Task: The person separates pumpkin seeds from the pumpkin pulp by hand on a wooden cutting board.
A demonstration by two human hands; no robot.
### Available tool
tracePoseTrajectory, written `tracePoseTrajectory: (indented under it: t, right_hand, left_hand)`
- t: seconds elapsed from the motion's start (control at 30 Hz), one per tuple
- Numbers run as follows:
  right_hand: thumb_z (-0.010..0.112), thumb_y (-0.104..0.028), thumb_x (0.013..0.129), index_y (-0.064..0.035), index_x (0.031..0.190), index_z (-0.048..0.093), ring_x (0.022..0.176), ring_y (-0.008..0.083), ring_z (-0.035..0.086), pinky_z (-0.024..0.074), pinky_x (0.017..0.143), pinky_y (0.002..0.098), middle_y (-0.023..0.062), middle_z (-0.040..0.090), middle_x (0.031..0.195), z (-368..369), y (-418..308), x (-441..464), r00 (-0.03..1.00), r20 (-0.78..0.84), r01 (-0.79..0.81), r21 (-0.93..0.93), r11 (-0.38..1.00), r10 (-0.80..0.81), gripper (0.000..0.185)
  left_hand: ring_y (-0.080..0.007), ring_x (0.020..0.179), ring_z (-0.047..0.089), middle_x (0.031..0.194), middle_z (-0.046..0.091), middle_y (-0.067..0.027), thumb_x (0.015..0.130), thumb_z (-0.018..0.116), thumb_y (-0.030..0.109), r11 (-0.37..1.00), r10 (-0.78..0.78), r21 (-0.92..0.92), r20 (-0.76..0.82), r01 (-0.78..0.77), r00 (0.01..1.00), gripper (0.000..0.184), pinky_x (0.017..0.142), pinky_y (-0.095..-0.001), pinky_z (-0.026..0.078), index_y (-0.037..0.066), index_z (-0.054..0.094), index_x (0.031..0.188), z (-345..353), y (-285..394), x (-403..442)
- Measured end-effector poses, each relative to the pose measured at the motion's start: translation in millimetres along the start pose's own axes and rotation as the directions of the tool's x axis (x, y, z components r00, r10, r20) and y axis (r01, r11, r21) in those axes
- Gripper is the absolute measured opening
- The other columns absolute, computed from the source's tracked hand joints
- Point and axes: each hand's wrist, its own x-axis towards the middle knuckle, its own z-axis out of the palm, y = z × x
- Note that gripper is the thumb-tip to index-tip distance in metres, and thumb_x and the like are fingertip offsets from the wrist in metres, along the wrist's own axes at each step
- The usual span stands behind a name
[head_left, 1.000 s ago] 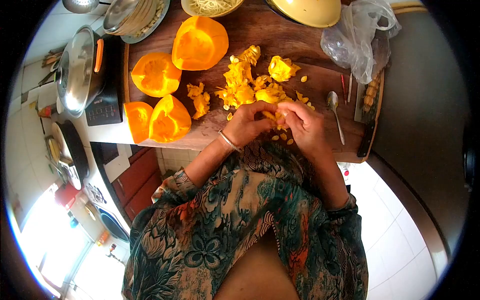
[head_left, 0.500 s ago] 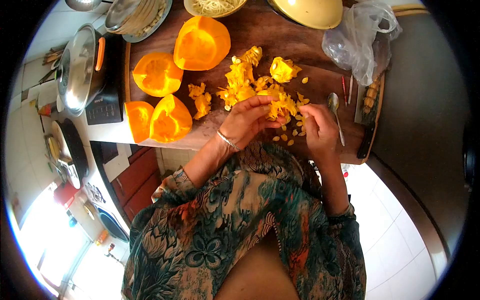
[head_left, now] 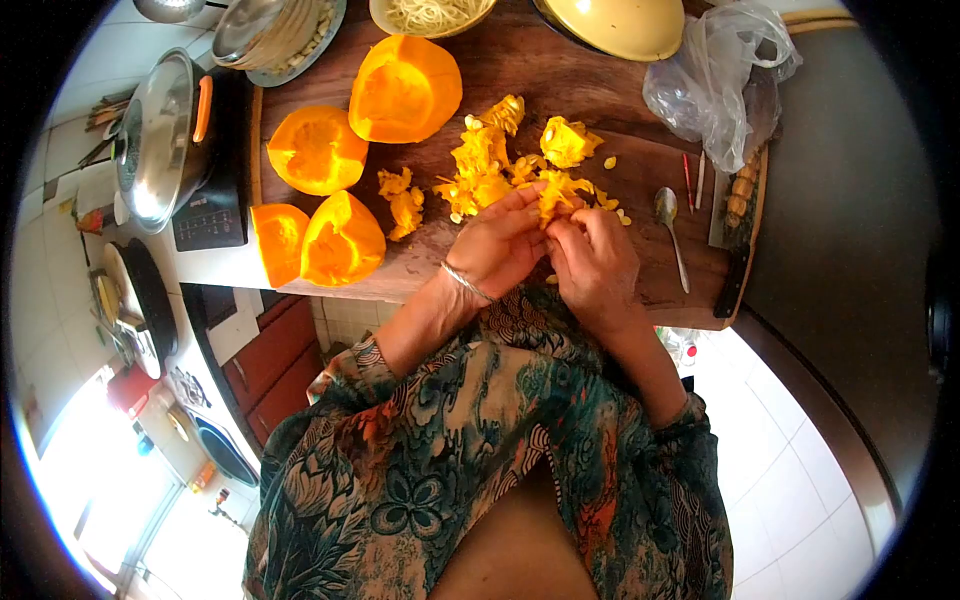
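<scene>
My left hand [head_left: 497, 245], with a bracelet at the wrist, curls its fingers around a clump of pumpkin pulp [head_left: 560, 192] just above the wooden board. Against that clump, my right hand [head_left: 597, 265] has its fingers pinched together; what lies between its fingertips is hidden. More stringy pumpkin pulp with seeds [head_left: 482, 155] is heaped beyond my hands, beside a separate lump of pulp [head_left: 568, 142]. Loose pumpkin seeds [head_left: 624, 217] lie by my right hand, which covers part of the board there. Hollowed pumpkin pieces [head_left: 405, 90] rest at the left.
A spoon [head_left: 670, 235] lies right of my hands, near a knife [head_left: 738, 235] at the board's right edge. Clear plastic bags [head_left: 725, 85] sit at the back right. Along the back are a noodle bowl [head_left: 430, 30] and a yellow lid [head_left: 625, 20]. A lidded pan [head_left: 155, 140] stands left.
My right hand has moved left from among the loose seeds to the pulp clump and now meets my left hand. My left hand has shifted slightly, still holding the clump.
</scene>
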Motion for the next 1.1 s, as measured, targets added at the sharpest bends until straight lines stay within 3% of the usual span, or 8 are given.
tracePoseTrajectory:
  t: [0.23,0.5,0.67,0.7,0.8,0.87,0.93,1.1]
  right_hand:
    - [0.063,-0.012,0.072,-0.0074,0.076,0.058,0.07,0.0279,0.052,0.0436,0.062,0.0411,0.009,0.049,0.075,-3,36,-33,0.971,0.238,0.04,-0.254,0.966,0.022,0.008]
    - [0.058,-0.009,0.076,-0.0048,0.096,0.061,0.084,0.0316,0.056,0.0458,0.071,0.0419,0.0124,0.06,0.089,-16,37,-34,0.964,0.176,-0.191,-0.068,0.979,0.201,0.02]
    - [0.054,-0.007,0.079,-0.0032,0.1,0.06,0.089,0.0331,0.056,0.0455,0.077,0.0426,0.0148,0.061,0.095,-8,35,-35,0.962,0.181,-0.215,0.025,0.976,0.207,0.022]
    - [0.054,-0.007,0.08,-0.0029,0.1,0.06,0.09,0.0332,0.056,0.0454,0.078,0.0426,0.015,0.061,0.095,-7,35,-36,0.952,0.195,-0.248,0.053,0.967,0.234,0.021]
    - [0.053,-0.008,0.081,-0.0022,0.1,0.06,0.09,0.0336,0.057,0.0454,0.079,0.0423,0.0154,0.061,0.096,-9,34,-41,0.918,0.259,-0.334,0.1,0.937,0.299,0.02]
    - [0.052,-0.008,0.082,-0.0019,0.1,0.06,0.091,0.0337,0.057,0.0455,0.079,0.042,0.0156,0.061,0.097,-7,34,-42,0.901,0.307,-0.353,0.106,0.929,0.307,0.02]
    - [0.052,-0.007,0.083,-0.0017,0.099,0.06,0.091,0.0334,0.057,0.0457,0.078,0.0416,0.0154,0.061,0.097,-3,35,-43,0.909,0.297,-0.34,0.118,0.933,0.293,0.019]
    - [0.052,-0.006,0.083,-0.0019,0.099,0.06,0.089,0.0327,0.058,0.046,0.078,0.0403,0.015,0.062,0.096,-7,29,-35,0.913,0.29,-0.34,0.147,0.929,0.288,0.019]
  left_hand:
    - [-0.0277,0.105,0.055,0.102,0.061,-0.0116,0.086,0.055,0.014,0.994,0.077,-0.086,0.053,-0.072,0.996,0.032,0.103,-0.0467,0.033,0.005,0.05,0.117,3,16,-10]
    - [-0.0266,0.084,0.056,0.089,0.058,-0.0106,0.087,0.052,0.012,0.992,0.028,-0.128,0.112,-0.013,0.993,0.033,0.094,-0.0488,0.038,0.003,0.048,0.118,-4,27,-15]
    - [-0.023,0.083,0.058,0.094,0.06,-0.0109,0.089,0.047,0.007,0.948,0.215,0.267,-0.144,-0.172,0.966,0.033,0.084,-0.0386,0.047,0.0,0.048,0.121,-29,46,-30]
    - [-0.0205,0.084,0.059,0.097,0.061,-0.0113,0.089,0.047,0.006,0.865,0.343,0.463,-0.268,-0.192,0.9,0.032,0.08,-0.0341,0.05,-0.001,0.05,0.12,-30,58,-37]
    - [-0.0173,0.076,0.061,0.093,0.06,-0.0104,0.088,0.049,0.005,0.26,0.636,0.965,-0.154,-0.022,0.756,0.023,0.064,-0.0274,0.05,0.002,0.056,0.11,-33,89,-60]
    - [-0.0226,0.074,0.06,0.09,0.058,-0.0127,0.083,0.052,0.003,-0.25,0.687,0.952,0.047,0.175,0.725,0.024,0.062,-0.0307,0.049,0.003,0.057,0.106,-32,96,-68]
    - [-0.028,0.076,0.058,0.09,0.056,-0.0143,0.078,0.054,0.002,-0.684,0.596,0.674,0.293,0.28,0.748,0.025,0.063,-0.0347,0.049,0.005,0.057,0.102,-27,101,-73]
    - [-0.0326,0.092,0.055,0.096,0.056,-0.0132,0.07,0.058,-0.002,-0.734,0.571,0.624,0.353,0.268,0.741,0.032,0.078,-0.0401,0.046,0.005,0.058,0.102,-14,92,-67]
